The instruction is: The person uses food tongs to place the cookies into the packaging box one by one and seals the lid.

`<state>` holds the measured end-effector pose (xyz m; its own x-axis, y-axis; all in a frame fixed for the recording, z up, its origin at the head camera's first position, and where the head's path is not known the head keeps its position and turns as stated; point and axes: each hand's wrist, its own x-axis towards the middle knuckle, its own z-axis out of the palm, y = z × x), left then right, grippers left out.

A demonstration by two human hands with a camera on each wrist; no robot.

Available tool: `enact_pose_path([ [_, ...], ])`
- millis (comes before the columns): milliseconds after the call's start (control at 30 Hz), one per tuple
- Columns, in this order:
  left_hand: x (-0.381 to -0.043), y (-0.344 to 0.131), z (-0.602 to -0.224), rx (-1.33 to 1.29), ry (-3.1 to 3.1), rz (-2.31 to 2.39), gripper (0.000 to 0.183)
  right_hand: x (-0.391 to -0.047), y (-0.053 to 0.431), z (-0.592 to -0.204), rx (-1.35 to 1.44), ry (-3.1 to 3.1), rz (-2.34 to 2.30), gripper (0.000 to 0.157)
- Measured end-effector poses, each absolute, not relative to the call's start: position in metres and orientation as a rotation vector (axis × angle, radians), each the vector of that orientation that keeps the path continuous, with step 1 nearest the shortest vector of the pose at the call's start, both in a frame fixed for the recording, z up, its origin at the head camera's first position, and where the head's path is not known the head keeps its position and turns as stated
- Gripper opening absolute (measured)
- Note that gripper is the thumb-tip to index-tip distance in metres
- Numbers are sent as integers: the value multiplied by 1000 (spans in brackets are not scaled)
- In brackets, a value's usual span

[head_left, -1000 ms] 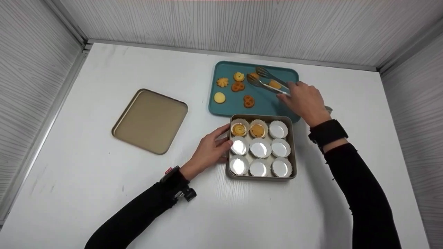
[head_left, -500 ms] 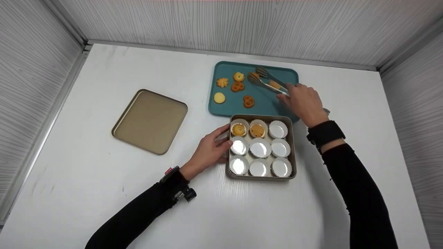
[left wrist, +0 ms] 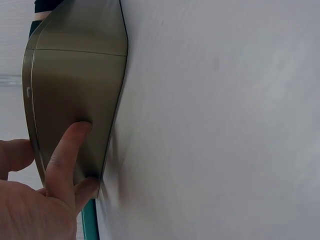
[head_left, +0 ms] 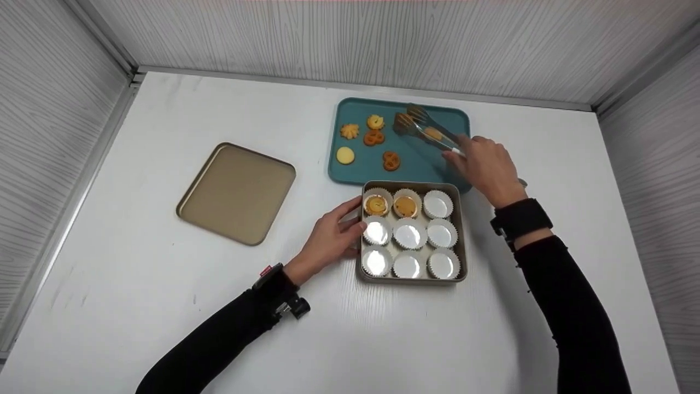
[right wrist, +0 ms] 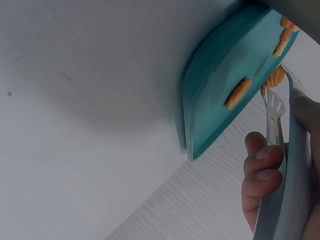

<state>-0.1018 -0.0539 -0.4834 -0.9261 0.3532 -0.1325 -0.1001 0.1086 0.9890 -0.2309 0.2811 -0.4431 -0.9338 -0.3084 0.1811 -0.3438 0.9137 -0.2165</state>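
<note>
In the head view, my left hand (head_left: pixel 331 238) holds the left side of a square metal tin (head_left: pixel 462 235). The left wrist view shows the thumb over the rim and fingers pressed on the outer wall. Inside the tin stand several white paper cups (head_left: pixel 409 234); two back ones hold a swirled cookie (head_left: pixel 375 205) and a round speckled cookie (head_left: pixel 406 207). My right hand (head_left: pixel 488 167) grips slotted tongs (head_left: pixel 429 135) above a teal tray (head_left: pixel 421 169). An orange-brown cookie (right wrist: pixel 274 77) sits between the tong heads in the right wrist view; its contact with the tray is unclear.
Also on the tray lie a flower-shaped cookie (head_left: pixel 350 131), a pale round cookie (head_left: pixel 345 155), two pretzel cookies (head_left: pixel 391 161) and an oval cookie (head_left: pixel 433 133) partly behind the tongs. A square metal lid (head_left: pixel 238 194) rests left of the tin. Grey panels (head_left: pixel 350 44) border the table.
The tong heads have come closer together around the orange-brown cookie and shifted slightly. My right hand has moved slightly right and toward me. The left hand and tin remain in place.
</note>
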Motion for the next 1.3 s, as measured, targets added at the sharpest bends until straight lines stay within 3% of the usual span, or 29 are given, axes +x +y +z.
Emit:
enact_pose_path([
  [333, -102, -53, -484, 249, 2069, 1883, 61, -206, 296, -439, 538, -2890, 510, 53],
  [733, -102, -54, -484, 272, 2073, 1889, 62, -165, 319, -427, 583, -2807, 555, 45],
  [1000, -103, -54, -484, 279, 2063, 1892, 62, -136, 328, -411, 632, -2796, 495, 29],
  [1300, -102, -53, -484, 268, 2075, 1892, 61, -104, 340, -387, 679, -2812, 403, 34],
])
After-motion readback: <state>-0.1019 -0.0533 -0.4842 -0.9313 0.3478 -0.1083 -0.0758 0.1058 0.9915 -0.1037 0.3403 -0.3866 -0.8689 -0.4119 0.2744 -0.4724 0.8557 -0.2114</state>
